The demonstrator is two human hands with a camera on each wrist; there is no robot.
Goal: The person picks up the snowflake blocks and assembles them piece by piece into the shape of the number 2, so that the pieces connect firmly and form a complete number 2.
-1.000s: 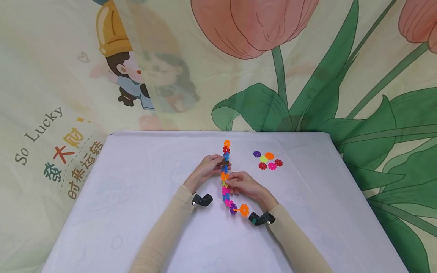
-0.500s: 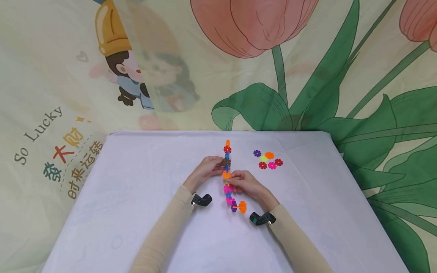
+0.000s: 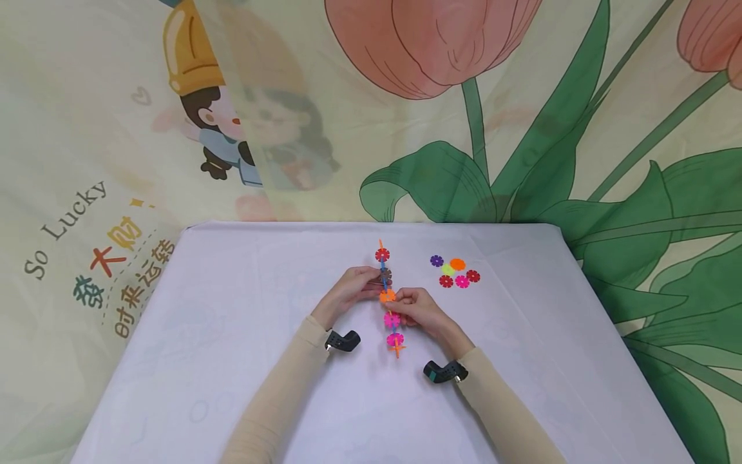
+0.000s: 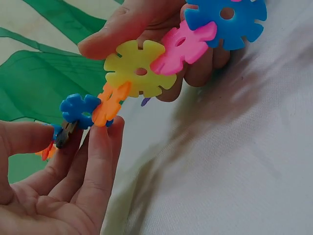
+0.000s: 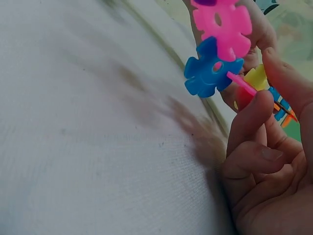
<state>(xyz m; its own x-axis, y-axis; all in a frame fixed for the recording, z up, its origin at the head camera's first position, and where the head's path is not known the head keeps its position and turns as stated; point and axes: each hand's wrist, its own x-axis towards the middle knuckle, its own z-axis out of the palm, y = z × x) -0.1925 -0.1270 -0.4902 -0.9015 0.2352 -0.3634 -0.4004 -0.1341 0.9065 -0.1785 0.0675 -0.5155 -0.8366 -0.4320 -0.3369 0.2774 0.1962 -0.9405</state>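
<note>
A chain of slotted plastic snowflake discs [image 3: 391, 319] is held lengthwise above the table by both hands. My left hand [image 3: 361, 285] pinches it at the brown disc [image 3: 385, 276], toward the far end. Nearer me, my right hand [image 3: 418, 305] pinches the chain about the yellow disc [image 4: 140, 69], just past the orange disc [image 3: 387, 296]. A red disc [image 3: 382, 255] shows near the far end. In the right wrist view, a blue disc [image 5: 209, 68] and a pink disc [image 5: 224, 24] hang beyond the right fingers. Fingers partly hide the middle links.
Several loose discs lie to the right of the hands, among them a purple disc [image 3: 437, 261], an orange disc [image 3: 458, 264] and a pink disc [image 3: 462, 281]. A white cloth covers the table [image 3: 261, 270]. Behind it hangs a flower-printed curtain [image 3: 429, 187].
The chain has turned about its length, so some discs now show edge-on. Its near end with the orange disc has swung left into line. Both hands keep their hold, almost in place.
</note>
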